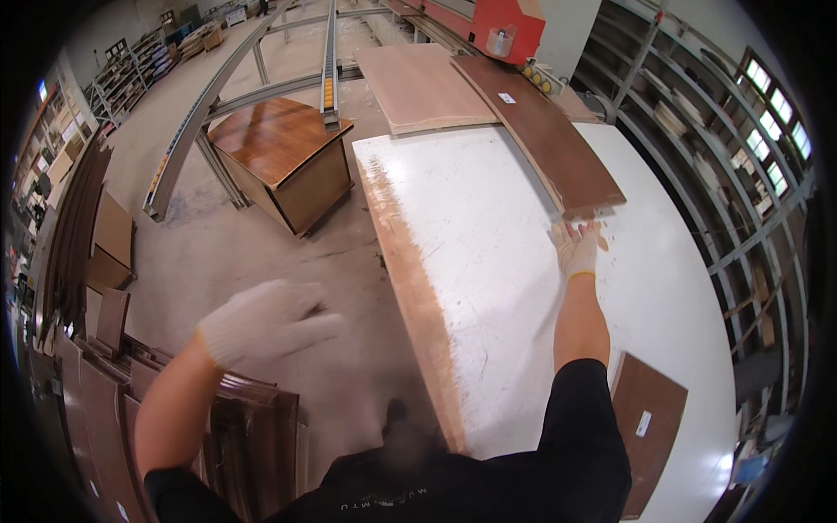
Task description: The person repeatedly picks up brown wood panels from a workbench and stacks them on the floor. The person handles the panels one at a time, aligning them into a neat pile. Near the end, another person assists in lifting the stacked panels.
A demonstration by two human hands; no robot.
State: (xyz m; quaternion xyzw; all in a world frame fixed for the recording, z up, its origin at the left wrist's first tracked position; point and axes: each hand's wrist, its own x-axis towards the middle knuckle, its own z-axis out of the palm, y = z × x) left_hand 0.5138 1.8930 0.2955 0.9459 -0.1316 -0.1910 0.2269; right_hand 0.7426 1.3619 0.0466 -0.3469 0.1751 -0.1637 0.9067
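My right hand [577, 248], in a white knit glove with a yellow cuff, reaches out over the white worktable [506, 288]. Its fingertips are at the near end of a long dark brown board [558, 144] with a small white label. The board runs away from me toward the red machine, and the hand is not wrapped round it. My left hand [275, 322], gloved the same way, is in the air left of the table, slightly blurred. Its fingers are stretched out with a gap beside the thumb, and it holds nothing.
A shorter labelled brown board [647, 427] lies near my right elbow. Beyond the table are a pale pink-brown panel [423, 83] and the red machine [510, 30]. Stacked brown boards [253, 410] stand at lower left, a wooden cabinet [283, 157] under metal roller rails [209, 96].
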